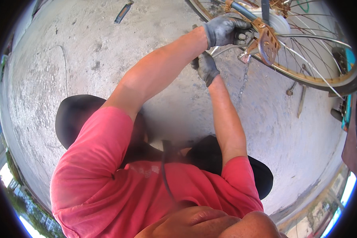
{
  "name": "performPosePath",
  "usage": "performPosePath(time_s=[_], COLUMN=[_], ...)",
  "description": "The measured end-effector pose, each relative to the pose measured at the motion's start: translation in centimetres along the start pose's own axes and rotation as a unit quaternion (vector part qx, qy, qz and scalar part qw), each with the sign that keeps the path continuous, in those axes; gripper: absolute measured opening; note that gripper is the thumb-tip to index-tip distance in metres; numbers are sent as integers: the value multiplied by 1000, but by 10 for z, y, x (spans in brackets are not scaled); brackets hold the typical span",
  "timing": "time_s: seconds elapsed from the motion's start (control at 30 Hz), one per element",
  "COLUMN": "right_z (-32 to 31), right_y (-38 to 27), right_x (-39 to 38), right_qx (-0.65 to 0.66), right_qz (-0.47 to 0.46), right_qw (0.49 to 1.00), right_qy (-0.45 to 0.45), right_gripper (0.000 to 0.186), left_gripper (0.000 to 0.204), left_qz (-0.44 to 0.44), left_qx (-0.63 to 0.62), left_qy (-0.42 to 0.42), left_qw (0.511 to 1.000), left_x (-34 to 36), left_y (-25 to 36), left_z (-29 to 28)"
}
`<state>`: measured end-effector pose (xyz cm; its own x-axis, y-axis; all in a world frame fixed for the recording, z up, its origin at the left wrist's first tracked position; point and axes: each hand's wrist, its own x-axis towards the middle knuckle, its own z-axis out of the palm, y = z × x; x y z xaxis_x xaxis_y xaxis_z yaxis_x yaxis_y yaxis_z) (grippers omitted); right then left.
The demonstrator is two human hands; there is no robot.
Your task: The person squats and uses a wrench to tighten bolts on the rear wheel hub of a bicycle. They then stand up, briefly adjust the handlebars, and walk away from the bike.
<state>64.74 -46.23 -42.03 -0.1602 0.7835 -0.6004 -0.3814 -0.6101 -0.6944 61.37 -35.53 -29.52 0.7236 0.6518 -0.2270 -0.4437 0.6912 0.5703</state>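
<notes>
My left hand [227,31], in a grey glove, is closed at the wheel's hub beside a rusty perforated bracket [267,44]; what its fingers hold is hidden. Just below it, my right hand [206,68], also gloved, is closed near a thin silver piece behind the fingers; I cannot make out what it grips. The bicycle wheel [333,79], with spokes, a pale hub disc and worn rim, fills the upper right. A chain [246,75] hangs below the bracket onto the concrete floor.
A knife-like tool [123,13] lies on the concrete at the top, and a thin wire [65,67] at the left. Long metal tools [301,101] lie below the wheel. Teal tubing [348,111] stands at the right edge. My bent legs [83,119] are below my arms.
</notes>
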Motion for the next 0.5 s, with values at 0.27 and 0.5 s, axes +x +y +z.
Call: performPosePath(time_s=[0.27,0.5], right_z=[-13,-2], right_y=[-4,-7], right_x=[-9,-13], right_qx=[18,-22], right_qz=[8,8], right_qw=[1000,999], right_qy=[12,48], right_gripper=[13,17], left_gripper=[16,31], left_qz=[20,43], left_qx=[-86,-48], left_qy=[-55,-81], left_qw=[995,995], left_x=[5,1], left_y=[-12,-12], left_z=[-1,-2])
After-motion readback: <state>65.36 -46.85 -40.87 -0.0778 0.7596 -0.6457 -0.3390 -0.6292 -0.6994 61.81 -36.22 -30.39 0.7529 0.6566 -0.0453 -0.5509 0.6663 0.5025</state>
